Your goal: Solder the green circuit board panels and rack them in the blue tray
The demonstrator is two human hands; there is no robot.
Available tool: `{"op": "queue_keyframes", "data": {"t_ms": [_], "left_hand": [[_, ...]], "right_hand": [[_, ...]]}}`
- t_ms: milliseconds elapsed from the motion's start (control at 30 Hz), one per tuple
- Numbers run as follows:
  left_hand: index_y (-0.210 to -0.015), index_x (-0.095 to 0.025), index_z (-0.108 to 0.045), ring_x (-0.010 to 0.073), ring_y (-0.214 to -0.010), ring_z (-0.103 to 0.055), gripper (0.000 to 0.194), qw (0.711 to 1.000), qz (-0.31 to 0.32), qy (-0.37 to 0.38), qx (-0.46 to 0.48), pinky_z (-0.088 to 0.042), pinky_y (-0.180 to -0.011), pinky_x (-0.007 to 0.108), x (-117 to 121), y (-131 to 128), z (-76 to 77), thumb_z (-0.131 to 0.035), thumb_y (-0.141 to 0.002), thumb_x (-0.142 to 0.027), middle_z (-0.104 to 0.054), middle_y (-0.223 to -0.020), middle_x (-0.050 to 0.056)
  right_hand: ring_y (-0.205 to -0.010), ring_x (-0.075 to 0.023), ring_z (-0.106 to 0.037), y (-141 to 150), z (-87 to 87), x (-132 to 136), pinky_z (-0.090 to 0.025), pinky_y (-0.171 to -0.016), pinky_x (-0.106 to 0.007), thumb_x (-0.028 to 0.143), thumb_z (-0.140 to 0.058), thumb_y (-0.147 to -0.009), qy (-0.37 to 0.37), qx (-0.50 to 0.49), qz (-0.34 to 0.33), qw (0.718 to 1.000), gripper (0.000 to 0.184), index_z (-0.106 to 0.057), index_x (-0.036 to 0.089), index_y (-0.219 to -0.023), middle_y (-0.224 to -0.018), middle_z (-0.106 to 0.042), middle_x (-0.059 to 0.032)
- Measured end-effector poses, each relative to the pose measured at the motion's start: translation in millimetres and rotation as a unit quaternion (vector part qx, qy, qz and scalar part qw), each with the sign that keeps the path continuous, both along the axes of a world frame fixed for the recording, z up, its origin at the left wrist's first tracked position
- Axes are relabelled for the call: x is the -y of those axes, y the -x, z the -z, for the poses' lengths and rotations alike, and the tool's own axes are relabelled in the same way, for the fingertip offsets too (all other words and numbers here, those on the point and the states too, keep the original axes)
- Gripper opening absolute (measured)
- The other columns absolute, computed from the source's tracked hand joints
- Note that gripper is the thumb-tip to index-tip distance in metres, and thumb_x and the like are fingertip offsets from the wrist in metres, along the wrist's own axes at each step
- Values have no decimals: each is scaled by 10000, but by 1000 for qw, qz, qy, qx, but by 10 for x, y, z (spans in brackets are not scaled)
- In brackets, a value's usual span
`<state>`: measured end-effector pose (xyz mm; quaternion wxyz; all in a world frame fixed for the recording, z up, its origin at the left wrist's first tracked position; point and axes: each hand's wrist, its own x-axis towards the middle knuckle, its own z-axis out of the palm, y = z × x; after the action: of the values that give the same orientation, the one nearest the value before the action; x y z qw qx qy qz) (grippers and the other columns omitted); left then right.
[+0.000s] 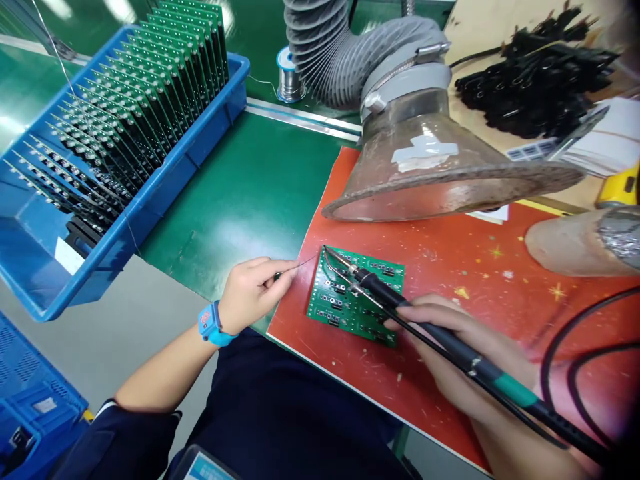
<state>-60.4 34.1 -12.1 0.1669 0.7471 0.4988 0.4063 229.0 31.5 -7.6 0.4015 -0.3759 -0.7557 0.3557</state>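
Note:
A green circuit board (350,325) lies flat on the red mat, with rows of small components on it. My right hand (445,333) grips a soldering iron (383,288) like a pen; a thin metal guide tube (369,297) is clamped along it. The iron's tip meets the board's upper left corner. Left of the board, my left hand (257,290) pinches a thin dark wire (307,261) between thumb and fingers. Its far end reaches the same corner by the tip. Whether it is solder or a component lead I cannot tell.
A fume hood (430,157) on a grey hose (330,57) hangs above the red mat (345,373). Left, a blue tray (200,150) holds several upright circuit boards (150,87). A solder spool (290,77) stands behind. Black cables (537,77) are piled at the back right.

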Motion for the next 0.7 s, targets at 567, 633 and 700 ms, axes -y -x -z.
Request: {"op": "queue_keyframes", "data": {"t_ms": [567,633,700], "left_hand": [[-986,-81,-760,50,-495,-485,121,1000,17,10,-9,-424,-504,165,-53,-37,-22,-660,-970,-147,-540,-585,-32],[-988,-80,-761,49,-500,-495,117,1000,20,12,-9,-428,-506,160,-49,-37,-15,-663,-966,-139,-545,-589,-29],[-991,-75,-762,48,-504,-497,107,1000,21,14,-6,-430,-512,158,-39,-36,-3,-674,-954,-123,-537,-588,-32]], "right_hand": [[-829,-138,-603,-55,-37,-21,-522,-678,-254,-20,-559,-925,-24,2,-46,999,281,-635,169,-1119,-858,-636,-54],[-829,-136,-602,-66,-29,-22,-527,-679,-250,-23,-556,-921,-24,-2,-57,998,283,-637,162,-1120,-855,-632,-57],[-827,-132,-601,-84,-17,-20,-532,-684,-245,-22,-557,-919,-21,-2,-62,998,278,-639,158,-1115,-852,-628,-55]]}}
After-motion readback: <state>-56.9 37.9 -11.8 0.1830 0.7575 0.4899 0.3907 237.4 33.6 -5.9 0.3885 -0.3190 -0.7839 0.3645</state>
